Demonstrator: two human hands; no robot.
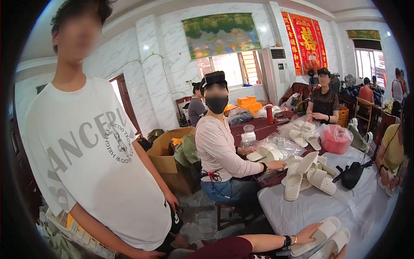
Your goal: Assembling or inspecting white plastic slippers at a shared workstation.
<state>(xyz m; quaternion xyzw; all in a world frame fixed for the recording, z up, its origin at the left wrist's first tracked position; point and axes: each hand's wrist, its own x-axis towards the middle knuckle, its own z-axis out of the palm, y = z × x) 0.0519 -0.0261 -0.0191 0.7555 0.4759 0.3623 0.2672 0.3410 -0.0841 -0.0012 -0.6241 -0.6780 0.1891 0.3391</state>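
Observation:
Near the lower edge, my left hand (307,234), with a dark watch and a gold bracelet at its wrist, grips a white slide sandal (326,229) by its side. Close beside it is a second white slide sandal (337,244), cut off by the picture's lower edge. Only part of my right hand (342,252) shows, its fingers closed on the outer side of that second sandal. Farther up the table, a heap of white slide sandals (321,181) lies loosely piled.
The table (284,216) has a pale plastic cover. On it are a black bag (351,175) and a red bundle in clear plastic (335,139). A seated co-worker in pink (220,151) handles sandals across from me. Another person (99,164) stands at left, near a cardboard box (168,166).

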